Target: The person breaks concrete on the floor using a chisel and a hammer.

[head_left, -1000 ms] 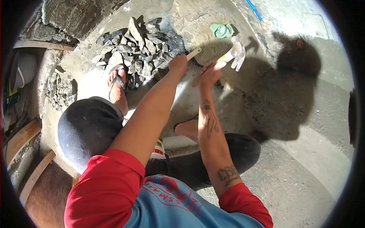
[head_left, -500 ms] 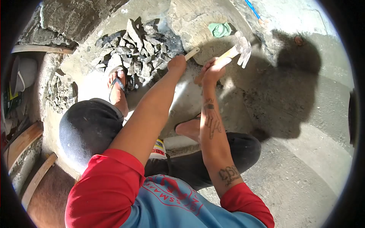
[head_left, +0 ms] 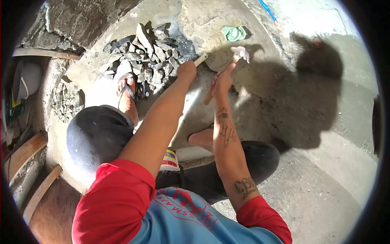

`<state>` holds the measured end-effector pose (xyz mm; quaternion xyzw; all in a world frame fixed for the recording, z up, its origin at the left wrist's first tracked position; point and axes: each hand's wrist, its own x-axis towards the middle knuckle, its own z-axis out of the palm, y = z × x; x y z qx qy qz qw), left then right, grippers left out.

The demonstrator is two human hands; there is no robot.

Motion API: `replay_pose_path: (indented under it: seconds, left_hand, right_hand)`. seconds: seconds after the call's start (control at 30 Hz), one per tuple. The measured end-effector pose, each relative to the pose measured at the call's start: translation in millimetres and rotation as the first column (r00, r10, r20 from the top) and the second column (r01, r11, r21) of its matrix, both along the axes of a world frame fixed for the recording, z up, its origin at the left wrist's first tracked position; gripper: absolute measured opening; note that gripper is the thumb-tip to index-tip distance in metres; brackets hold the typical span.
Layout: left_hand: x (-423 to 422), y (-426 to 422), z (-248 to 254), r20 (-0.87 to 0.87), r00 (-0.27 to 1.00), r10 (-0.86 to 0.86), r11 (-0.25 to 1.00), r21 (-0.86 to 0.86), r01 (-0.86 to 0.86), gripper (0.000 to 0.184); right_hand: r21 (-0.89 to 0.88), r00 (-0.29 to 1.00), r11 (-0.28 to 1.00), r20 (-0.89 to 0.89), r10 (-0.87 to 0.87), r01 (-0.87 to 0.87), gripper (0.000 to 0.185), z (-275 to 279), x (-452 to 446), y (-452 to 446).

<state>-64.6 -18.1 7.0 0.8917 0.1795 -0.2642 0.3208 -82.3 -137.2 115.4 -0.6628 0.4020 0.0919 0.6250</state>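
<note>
My left hand (head_left: 187, 70) is closed around a pale, narrow bar (head_left: 201, 60) with a small dark spot near its far end. The rest of that bar is hidden by my fist. To its right, my right hand (head_left: 222, 84) grips a claw hammer (head_left: 240, 53) by its wooden handle. The hammer's metal head points away from me, up and to the right, and the handle's butt sticks out below my hand. Broken grey stones (head_left: 150, 53) lie heaped just beyond and left of my left hand.
A crumpled green cloth or bag (head_left: 234, 33) lies past the hammer. Near the back wall is a blue stick (head_left: 268, 11). My sandalled foot (head_left: 126, 95) is beside the stones. Smaller chips (head_left: 65, 99) and a grey pail-like container (head_left: 28, 79) are at the left.
The hammer head has swung left and turned away from me, bringing the handle butt lower. My left hand and the pale bar have shifted slightly left.
</note>
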Motion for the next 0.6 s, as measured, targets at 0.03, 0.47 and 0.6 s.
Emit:
replay_pose_path:
  seconds: [0.03, 0.47, 0.6]
  left_hand:
    - [-2.9, 3.0, 3.2, 0.002, 1.000, -0.008, 1.000, 0.001, 0.008, 0.026]
    - [-9.4, 93.8, 117.8, -0.323, 0.917, -0.235, 0.851, 0.388, 0.355, 0.044]
    - [46.5, 66.2, 145.3, -0.158, 0.871, -0.465, 0.708, 0.525, 0.473, 0.040]
  right_hand:
    - [0.001, 1.000, 1.000, 0.002, -0.008, 0.008, 0.071, 8.4, 3.4, -0.4]
    - [0.037, 0.867, 0.993, 0.492, 0.077, -0.109, 0.028, 251.4, 42.2, -37.0]
    - [0.042, 0.800, 0.985, 0.590, 0.109, -0.165, 0.027, 276.2, 2.9, -81.9]
